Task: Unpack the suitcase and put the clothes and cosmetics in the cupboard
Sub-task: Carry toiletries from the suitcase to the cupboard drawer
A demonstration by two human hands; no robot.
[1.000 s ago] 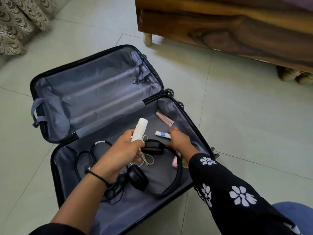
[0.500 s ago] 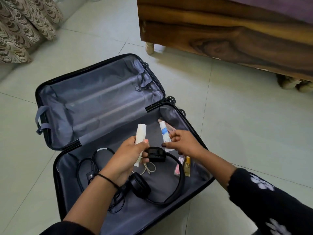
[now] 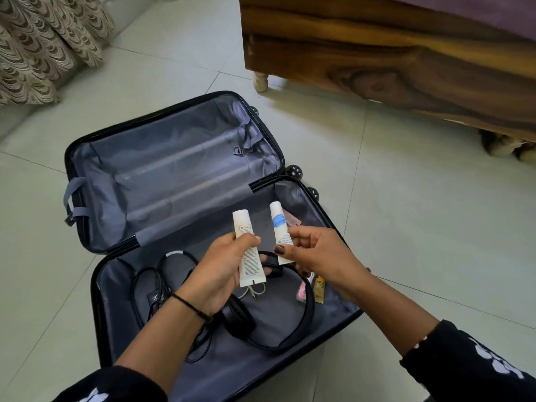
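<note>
Two cosmetic tubes were held above the open suitcase (image 3: 174,175), which lay on a pale tiled floor (image 3: 420,227).

The left hand (image 3: 223,271) gripped the larger white tube (image 3: 249,248), fingers curled round its lower half. The right hand (image 3: 316,253) pinched the smaller blue-labelled tube (image 3: 280,233) beside it. Both tubes ran lengthwise away from the person, caps towards the lid half and crimped ends nearest the body, each leaning slightly left at the cap. Below them, in the near half's grey lining, lay black headphones (image 3: 290,335), dark cables (image 3: 150,282), and small pink (image 3: 302,291) and yellow (image 3: 319,290) items. A wooden bed frame (image 3: 406,68) stood beyond on the right, and a patterned curtain (image 3: 43,47) hung at the far left.
</note>
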